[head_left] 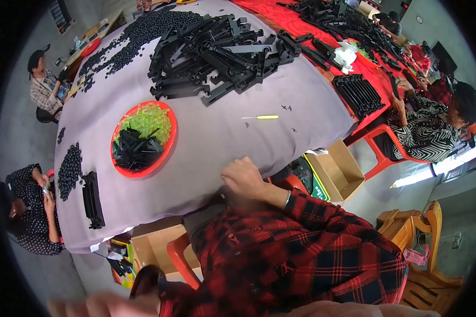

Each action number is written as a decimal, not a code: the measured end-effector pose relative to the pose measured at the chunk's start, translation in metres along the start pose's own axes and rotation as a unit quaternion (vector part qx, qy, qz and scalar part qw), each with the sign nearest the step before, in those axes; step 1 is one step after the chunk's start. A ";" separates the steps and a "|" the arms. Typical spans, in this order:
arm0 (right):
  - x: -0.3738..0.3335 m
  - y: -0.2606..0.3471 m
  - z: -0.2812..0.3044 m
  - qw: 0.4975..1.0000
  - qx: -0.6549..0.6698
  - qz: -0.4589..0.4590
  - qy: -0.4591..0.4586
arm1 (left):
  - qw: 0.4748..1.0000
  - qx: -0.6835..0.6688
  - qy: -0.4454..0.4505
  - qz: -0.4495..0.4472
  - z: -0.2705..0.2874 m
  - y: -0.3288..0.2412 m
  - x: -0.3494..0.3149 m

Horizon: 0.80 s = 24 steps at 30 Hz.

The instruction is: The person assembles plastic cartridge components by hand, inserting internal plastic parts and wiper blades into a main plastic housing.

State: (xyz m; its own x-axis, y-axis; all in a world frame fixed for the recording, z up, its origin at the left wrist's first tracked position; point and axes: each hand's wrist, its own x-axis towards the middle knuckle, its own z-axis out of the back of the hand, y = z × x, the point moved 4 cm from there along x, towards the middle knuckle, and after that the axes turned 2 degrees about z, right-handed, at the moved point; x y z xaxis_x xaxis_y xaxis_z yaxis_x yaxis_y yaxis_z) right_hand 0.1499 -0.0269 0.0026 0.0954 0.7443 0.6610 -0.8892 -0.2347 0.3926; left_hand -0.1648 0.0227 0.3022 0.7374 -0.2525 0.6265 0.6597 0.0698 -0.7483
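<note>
My right hand (243, 178) rests on the near edge of the cloth-covered table (211, 142), fingers curled into a loose fist with nothing showing in it. At the lower left edge my left hand (103, 305) is raised close and smeared by motion, so its fingers cannot be read. Beyond the right hand lies a thin tool with a yellow handle (267, 117). Left of it a red plate (173, 138) holds translucent yellow-green small pieces (152, 120) and black plastic strips (135, 149). A large heap of long black plastic parts (217, 58) lies farther off.
Small black round pieces (135, 39) spread across the far left. A stack of black bars (93, 201) lies at the left edge. Cardboard boxes (341, 171) stand below the table. People sit at the left and at a red-covered table (330, 53) on the right.
</note>
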 end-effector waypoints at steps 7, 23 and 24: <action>-0.007 -0.002 0.009 0.999 -0.032 0.002 -0.019 | 0.784 -0.319 -0.505 -0.168 -0.002 0.161 0.019; 0.004 -0.003 -0.001 1.000 -0.011 0.005 0.015 | 0.746 -0.511 -0.408 -0.122 0.029 0.262 0.027; 0.005 -0.002 -0.003 1.000 -0.014 0.009 0.012 | 0.760 -0.515 -0.370 -0.143 0.029 0.263 0.024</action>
State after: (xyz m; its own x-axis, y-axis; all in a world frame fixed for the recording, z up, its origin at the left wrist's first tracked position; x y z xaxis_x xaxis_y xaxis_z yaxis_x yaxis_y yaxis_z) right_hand 0.1514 -0.0212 0.0030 0.0687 0.7552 0.6519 -0.9027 -0.2311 0.3629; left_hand 0.0305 0.0634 0.1268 0.7163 0.5234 0.4615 0.6261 -0.7741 -0.0938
